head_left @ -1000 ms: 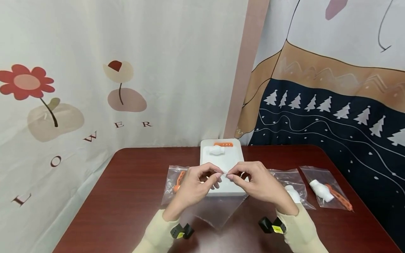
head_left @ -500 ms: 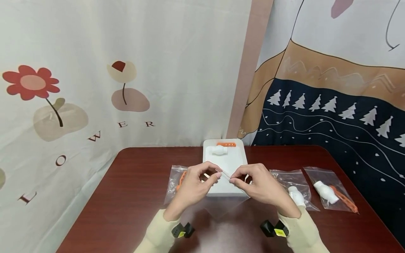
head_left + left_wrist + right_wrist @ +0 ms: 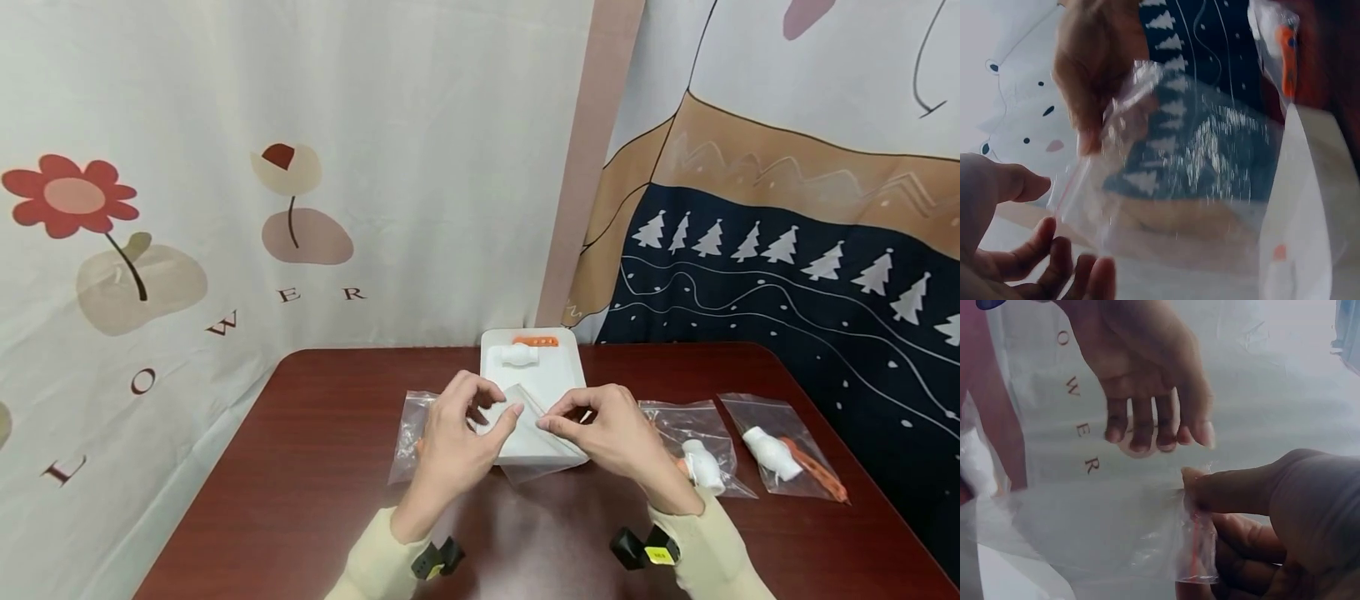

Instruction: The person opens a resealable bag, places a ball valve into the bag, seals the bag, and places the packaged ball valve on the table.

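A clear zip bag [image 3: 534,402] hangs between my hands over the white tray. My right hand [image 3: 611,429] pinches its zip edge between thumb and fingertips. In the left wrist view the bag [image 3: 1191,156] spreads out thin and see-through, with a red line along its zip. My left hand [image 3: 465,429] is at the bag's other end, thumb and bent fingers apart. Seen from the right wrist, the fingers of that left hand [image 3: 1147,381] hang free of the bag. I see nothing inside the bag.
On the white tray [image 3: 491,340] lie a white bulb-shaped piece [image 3: 520,355] and an orange strip with holes [image 3: 536,341]. A clear bag [image 3: 407,429] lies left of the tray. Two more bags with white and orange pieces, a nearer bag [image 3: 678,414] and an outer bag [image 3: 750,407], lie right.
My left fingers have parted from their pinch on the bag's edge and moved slightly up. The bag has risen into view over the tray, still pinched by my right hand.
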Demonstrator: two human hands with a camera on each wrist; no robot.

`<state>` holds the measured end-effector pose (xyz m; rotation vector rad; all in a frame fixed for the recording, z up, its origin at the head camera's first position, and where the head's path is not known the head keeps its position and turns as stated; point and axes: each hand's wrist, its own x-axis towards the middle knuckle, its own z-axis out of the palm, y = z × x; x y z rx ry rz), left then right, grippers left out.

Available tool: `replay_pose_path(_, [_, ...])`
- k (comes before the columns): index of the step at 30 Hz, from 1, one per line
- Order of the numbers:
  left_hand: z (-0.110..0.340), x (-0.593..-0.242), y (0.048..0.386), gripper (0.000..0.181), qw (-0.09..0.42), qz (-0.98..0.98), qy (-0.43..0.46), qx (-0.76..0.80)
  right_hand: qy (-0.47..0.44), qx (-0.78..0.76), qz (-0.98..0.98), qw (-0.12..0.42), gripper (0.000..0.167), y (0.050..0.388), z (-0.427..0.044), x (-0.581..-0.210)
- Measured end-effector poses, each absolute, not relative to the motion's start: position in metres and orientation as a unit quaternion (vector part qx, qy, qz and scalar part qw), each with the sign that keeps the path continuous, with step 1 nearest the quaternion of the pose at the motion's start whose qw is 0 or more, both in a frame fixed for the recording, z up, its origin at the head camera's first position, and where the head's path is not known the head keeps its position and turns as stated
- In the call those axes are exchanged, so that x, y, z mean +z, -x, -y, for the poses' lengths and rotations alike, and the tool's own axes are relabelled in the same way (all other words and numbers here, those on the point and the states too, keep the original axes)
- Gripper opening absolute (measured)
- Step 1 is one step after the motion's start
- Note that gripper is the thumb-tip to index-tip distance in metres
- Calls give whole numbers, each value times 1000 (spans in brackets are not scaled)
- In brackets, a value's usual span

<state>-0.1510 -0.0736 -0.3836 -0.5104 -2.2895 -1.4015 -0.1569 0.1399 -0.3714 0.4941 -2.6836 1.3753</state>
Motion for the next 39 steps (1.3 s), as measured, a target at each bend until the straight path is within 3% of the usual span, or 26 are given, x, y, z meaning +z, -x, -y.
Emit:
replay_pose_path(8, [65, -386, 146, 30, -48, 793, 168, -584, -162, 486, 858, 27, 13, 152, -131, -374])
replay_pose_path(16, [66, -388, 150, 39, -152, 729, 151, -650, -169, 517, 839, -17, 18, 154, -128, -377])
replay_pose_path(23, [70, -387, 153, 38, -185, 702, 152, -671, -152, 568, 806, -72, 22, 156, -129, -377])
replay_pose_path(34, [76, -381, 151, 27, -173, 707, 136, -672, -130, 597, 784, -109, 28, 155, -131, -375])
replay_pose_path(39, [74, -381, 150, 21, -160, 716, 137, -665, -188, 546, 809, -109, 22, 155, -128, -377])
